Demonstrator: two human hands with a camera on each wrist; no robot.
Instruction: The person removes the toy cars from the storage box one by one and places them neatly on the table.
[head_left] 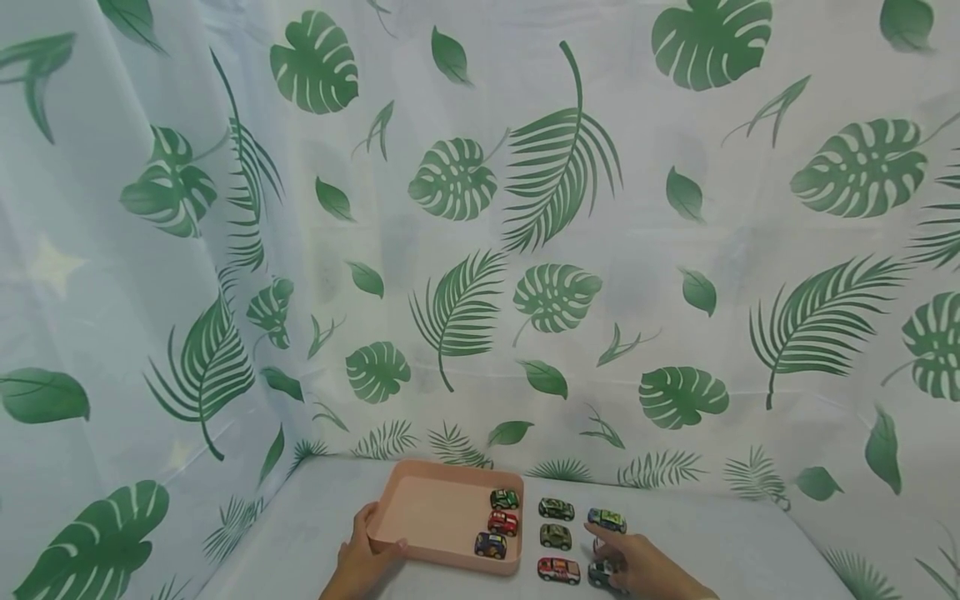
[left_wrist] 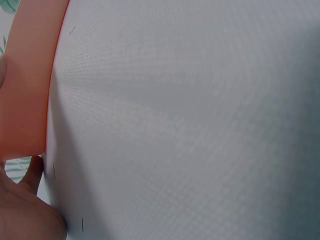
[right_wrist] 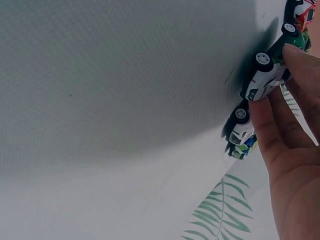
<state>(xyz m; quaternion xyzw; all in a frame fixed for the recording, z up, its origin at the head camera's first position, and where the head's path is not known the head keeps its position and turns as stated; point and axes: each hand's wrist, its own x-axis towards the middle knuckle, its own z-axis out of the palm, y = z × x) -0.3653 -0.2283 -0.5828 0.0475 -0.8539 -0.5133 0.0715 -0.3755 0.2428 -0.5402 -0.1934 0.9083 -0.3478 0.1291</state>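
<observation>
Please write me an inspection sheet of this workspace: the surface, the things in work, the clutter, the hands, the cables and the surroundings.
Surface: pale grey cloth-covered table, no stains seen.
Things in work: shallow pink plastic tray holding three toy cars in a column at its right side: green, red, dark blue. Outside, right of the tray: five or six small toy cars in rows; the exact count is hidden by the hand.
Clutter: nothing seen.
Hands: left hand grips the tray's near left corner; right hand has its fingers on a white toy car, grip not clear.
Cables: nothing seen.
Surroundings: white curtain with green leaf print behind and at both sides.
</observation>
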